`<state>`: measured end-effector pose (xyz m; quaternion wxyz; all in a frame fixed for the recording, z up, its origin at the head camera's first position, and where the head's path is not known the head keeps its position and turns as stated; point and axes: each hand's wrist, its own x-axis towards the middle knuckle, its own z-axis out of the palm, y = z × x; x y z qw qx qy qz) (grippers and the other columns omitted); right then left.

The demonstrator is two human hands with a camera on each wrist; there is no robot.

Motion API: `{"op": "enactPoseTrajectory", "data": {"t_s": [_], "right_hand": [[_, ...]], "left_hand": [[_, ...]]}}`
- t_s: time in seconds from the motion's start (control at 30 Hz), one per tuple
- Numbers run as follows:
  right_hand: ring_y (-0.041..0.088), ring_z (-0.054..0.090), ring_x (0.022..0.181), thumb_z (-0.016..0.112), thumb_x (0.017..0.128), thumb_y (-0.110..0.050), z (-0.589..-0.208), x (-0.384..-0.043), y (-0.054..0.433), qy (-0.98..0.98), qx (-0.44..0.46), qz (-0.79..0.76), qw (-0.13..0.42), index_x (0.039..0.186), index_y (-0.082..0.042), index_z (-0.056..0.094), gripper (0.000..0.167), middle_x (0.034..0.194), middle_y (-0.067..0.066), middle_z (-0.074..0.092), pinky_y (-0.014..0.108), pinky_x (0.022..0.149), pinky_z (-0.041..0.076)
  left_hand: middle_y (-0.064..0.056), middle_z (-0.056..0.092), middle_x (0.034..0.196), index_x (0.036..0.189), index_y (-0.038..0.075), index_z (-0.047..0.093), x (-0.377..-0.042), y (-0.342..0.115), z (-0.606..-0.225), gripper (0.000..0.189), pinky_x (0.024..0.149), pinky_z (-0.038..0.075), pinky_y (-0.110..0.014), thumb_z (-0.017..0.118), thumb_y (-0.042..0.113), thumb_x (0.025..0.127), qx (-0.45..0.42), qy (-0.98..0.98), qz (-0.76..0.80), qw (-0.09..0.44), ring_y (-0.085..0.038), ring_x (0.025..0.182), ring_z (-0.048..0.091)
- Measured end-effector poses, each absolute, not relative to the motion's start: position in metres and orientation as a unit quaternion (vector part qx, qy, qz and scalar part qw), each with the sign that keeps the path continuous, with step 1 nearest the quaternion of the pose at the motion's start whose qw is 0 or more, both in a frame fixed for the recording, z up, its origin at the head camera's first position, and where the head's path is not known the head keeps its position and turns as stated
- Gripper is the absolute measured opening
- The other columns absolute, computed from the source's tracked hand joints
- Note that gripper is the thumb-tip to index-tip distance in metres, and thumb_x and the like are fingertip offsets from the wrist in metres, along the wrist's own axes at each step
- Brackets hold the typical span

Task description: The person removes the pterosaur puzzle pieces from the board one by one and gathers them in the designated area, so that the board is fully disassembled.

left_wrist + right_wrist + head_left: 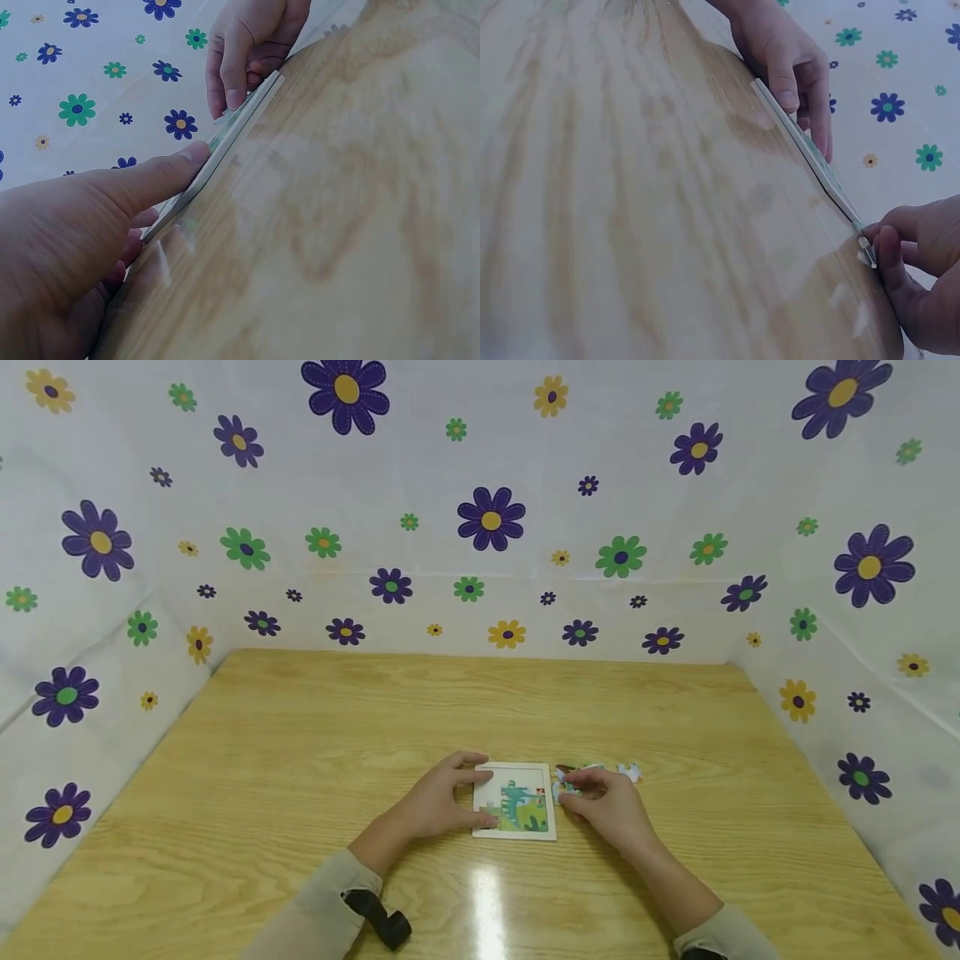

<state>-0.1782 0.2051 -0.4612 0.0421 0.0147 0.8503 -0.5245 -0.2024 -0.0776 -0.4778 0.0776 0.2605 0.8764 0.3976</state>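
A square jigsaw puzzle board (552, 814) with a white rim lies flat on the wooden table, partly filled with a green dinosaur picture; its upper and left part shows bare white. My left hand (438, 800) holds the board by its left side, thumb (169, 176) on the near part and fingers at the far corner. Just right of the board, my right hand (617, 814) pinches a small puzzle piece (867, 253) between thumb and fingertips, low at the table. The fingers hide most of this piece's picture.
Several loose puzzle pieces lie beyond the right hand, among them a pale one (630, 772) farther right. The wooden table (337, 718) is walled at the back and sides by a white flowered cloth (420, 468). A black strap (378, 918) hangs at the left sleeve.
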Motion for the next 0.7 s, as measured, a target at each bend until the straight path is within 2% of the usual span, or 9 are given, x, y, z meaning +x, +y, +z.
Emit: {"op": "enactPoseTrajectory", "data": {"t_s": [0.47, 0.57, 0.7], "right_hand": [[0.013, 0.065, 0.072, 0.077, 0.085, -0.006, -0.459, -0.178, 0.204, 0.864, 0.013, -0.501, 0.053, 0.105, -0.002, 0.072, 0.021, 0.107, 0.013, 0.069, 0.021, 0.064, 0.052], [0.013, 0.061, 0.081, 0.076, 0.086, -0.010, -0.458, -0.179, 0.202, 0.875, 0.004, -0.482, 0.042, 0.105, -0.005, 0.073, 0.020, 0.112, 0.012, 0.071, 0.020, 0.069, 0.050], [0.013, 0.063, 0.080, 0.077, 0.085, -0.008, -0.458, -0.181, 0.194, 0.868, -0.015, -0.494, 0.034, 0.106, -0.004, 0.074, 0.022, 0.116, 0.016, 0.070, 0.019, 0.068, 0.050]], "left_hand": [[-0.001, 0.044, 0.152, 0.137, 0.012, 0.062, -0.203, -0.077, -0.477, 0.071, 0.113, 0.040, -0.051, 0.085, 0.043, 0.078, 0.263, 0.872, 0.403, 0.088, -0.031, 0.144, 0.039], [-0.001, 0.044, 0.153, 0.137, 0.011, 0.062, -0.202, -0.077, -0.476, 0.071, 0.113, 0.039, -0.051, 0.085, 0.042, 0.078, 0.262, 0.873, 0.402, 0.088, -0.032, 0.144, 0.039], [-0.001, 0.044, 0.153, 0.137, 0.011, 0.062, -0.202, -0.078, -0.476, 0.070, 0.113, 0.040, -0.051, 0.085, 0.042, 0.079, 0.261, 0.874, 0.401, 0.085, -0.032, 0.144, 0.039]]}}
